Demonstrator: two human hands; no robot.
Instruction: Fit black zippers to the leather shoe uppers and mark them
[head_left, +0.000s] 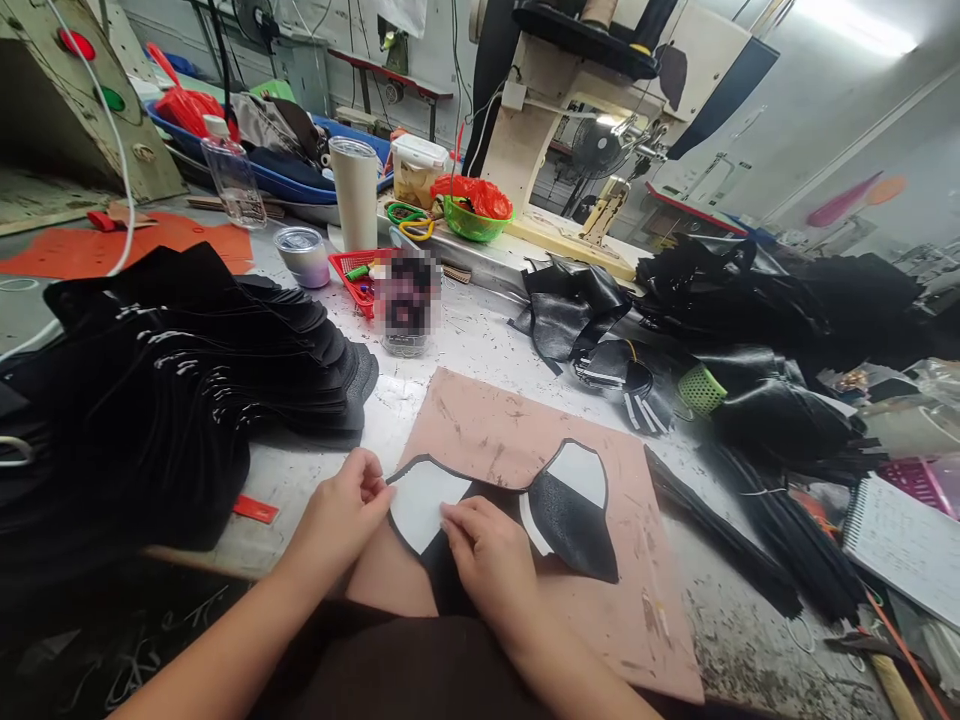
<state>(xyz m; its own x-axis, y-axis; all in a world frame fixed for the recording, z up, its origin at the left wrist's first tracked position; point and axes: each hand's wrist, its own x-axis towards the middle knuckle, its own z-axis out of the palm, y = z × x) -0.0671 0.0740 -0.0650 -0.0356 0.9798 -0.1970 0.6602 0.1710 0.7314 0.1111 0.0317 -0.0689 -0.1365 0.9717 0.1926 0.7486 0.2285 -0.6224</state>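
Observation:
A black curved leather piece (574, 525) with white patches at its ends lies across a pinkish-brown board (480, 420). My left hand (349, 505) pinches the outer edge of the white patch (424, 500) at the piece's left end, thumb against curled fingers. On the inner side of that same patch rests my right hand (487, 555), its thumb and fingertips pressed together on the patch's edge. The right end of the piece lies flat on the board, untouched. Part of the left end is hidden under my right hand.
Stacked black cut pieces (202, 350) stand at left. A clear container (406, 310), red basket (356, 275) and tumbler (355, 190) are behind the board. A sewing machine (600, 200) rises at the back. Black leather pieces (765, 300), strips (795, 530) and a notebook (911, 540) lie right.

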